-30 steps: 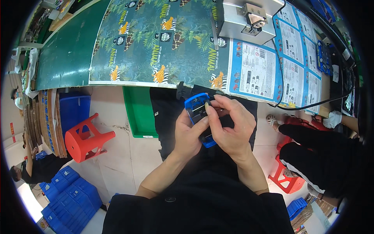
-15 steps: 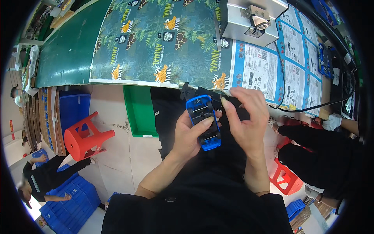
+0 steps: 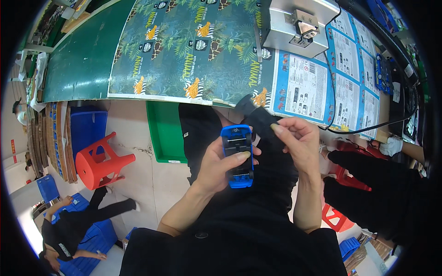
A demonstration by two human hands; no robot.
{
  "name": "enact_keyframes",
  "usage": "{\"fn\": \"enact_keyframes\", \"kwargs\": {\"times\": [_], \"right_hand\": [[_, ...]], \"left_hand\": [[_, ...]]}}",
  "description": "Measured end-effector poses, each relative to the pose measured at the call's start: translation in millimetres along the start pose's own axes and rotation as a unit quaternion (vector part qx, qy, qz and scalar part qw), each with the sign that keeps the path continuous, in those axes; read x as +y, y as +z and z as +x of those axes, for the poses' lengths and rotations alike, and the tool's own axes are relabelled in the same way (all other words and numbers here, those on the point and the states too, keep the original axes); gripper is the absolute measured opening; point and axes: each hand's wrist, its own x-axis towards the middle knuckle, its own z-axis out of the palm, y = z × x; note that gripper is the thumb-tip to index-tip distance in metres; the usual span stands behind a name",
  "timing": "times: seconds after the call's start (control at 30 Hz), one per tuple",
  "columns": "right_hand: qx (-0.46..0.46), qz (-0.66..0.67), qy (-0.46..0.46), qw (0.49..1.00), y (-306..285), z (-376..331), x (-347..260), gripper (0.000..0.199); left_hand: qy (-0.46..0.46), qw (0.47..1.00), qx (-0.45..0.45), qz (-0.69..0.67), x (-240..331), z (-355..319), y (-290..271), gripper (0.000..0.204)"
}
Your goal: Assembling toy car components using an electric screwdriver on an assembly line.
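Note:
My left hand (image 3: 220, 165) holds a blue toy car (image 3: 237, 156) upside down over my lap, thumb pressed across its dark underside. My right hand (image 3: 297, 142) is beside it to the right, fingers pinched on a black cylindrical piece (image 3: 258, 117) that points up toward the table edge. The two hands are a little apart and the black piece does not touch the car.
A table (image 3: 83, 69) with a jungle-animal printed sheet (image 3: 184, 46), printed blue cards (image 3: 304, 87) and a grey metal box (image 3: 294, 27) lies ahead. A green bin (image 3: 163, 131), red stool (image 3: 99, 161) and blue crates (image 3: 87, 244) stand on the floor left. Another person sits at right (image 3: 368, 193).
My right hand has lifted off the car and drawn away up and right with the black piece. The left hand keeps the car, now fully uncovered.

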Motion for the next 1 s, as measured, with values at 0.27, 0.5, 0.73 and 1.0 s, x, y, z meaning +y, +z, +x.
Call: {"fn": "enact_keyframes", "kwargs": {"times": [0.27, 0.5, 0.73, 1.0], "right_hand": [[0.138, -0.010, -0.189, 0.972, 17.3, -44.6, 4.5, 0.011], [0.128, -0.113, -0.288, 0.942, 39.5, -48.5, 7.7, 0.012], [0.141, -0.267, -0.418, 0.857, 52.0, -49.4, 4.1, 0.021], [0.131, -0.342, -0.473, 0.802, 63.0, -49.1, 5.2, 0.023]], "left_hand": [[0.049, 0.994, 0.005, -0.093, -8.9, 5.0, -5.8, 0.045], [0.081, 0.991, 0.052, -0.092, -17.6, 6.1, 1.2, 0.076], [0.124, 0.989, 0.032, -0.074, -20.8, 6.9, 1.1, 0.078], [0.141, 0.987, -0.003, -0.079, -22.9, 4.8, 0.3, 0.070]]}}
